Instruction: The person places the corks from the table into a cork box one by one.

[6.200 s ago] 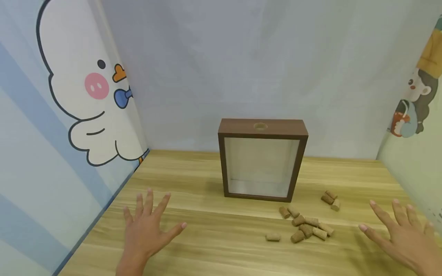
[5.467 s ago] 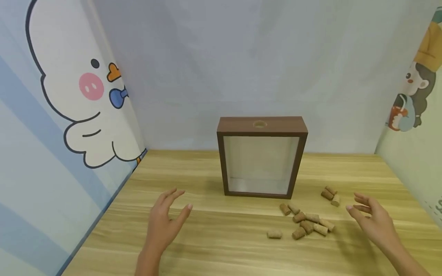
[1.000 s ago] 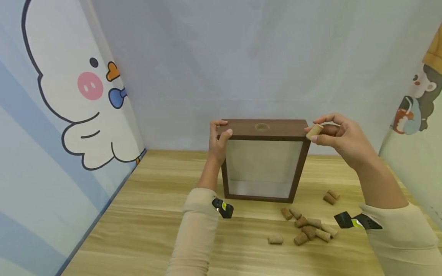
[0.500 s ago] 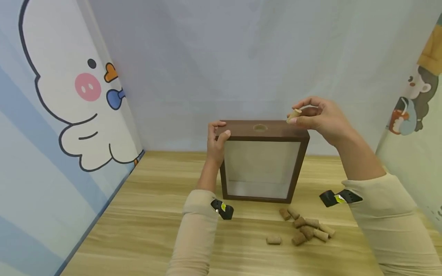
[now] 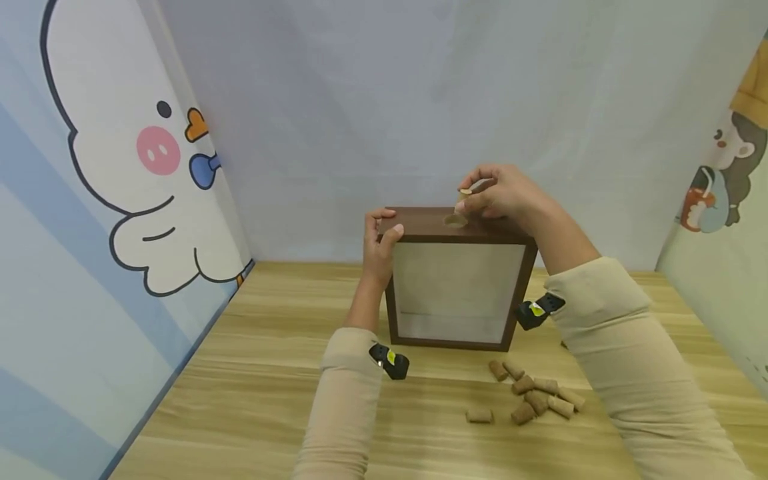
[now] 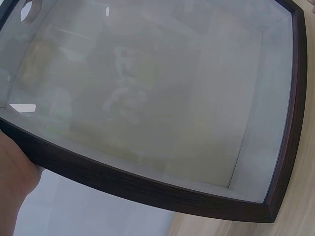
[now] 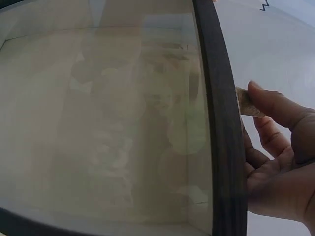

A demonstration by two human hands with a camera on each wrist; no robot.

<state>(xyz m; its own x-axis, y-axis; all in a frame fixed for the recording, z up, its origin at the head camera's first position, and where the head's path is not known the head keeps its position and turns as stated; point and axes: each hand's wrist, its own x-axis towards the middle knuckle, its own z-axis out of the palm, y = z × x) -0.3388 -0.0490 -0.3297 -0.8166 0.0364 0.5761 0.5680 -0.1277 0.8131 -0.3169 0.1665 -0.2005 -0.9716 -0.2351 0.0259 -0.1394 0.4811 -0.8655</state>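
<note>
Cork point(image 5: 463, 196) sits clamped in the grip of the right hand point(image 5: 504, 194), thumb against fingers, just above the round hole point(image 5: 455, 221) in the top of the clear-fronted box point(image 5: 419, 221); whether it touches the rim, I can't tell. The left hand point(image 5: 379, 250) has its grip clasped on the box's top left corner. The box stands upright toward the back edge of the counter point(image 5: 264, 380), loose corks point(image 5: 537, 402) nearer the front edge.
</note>
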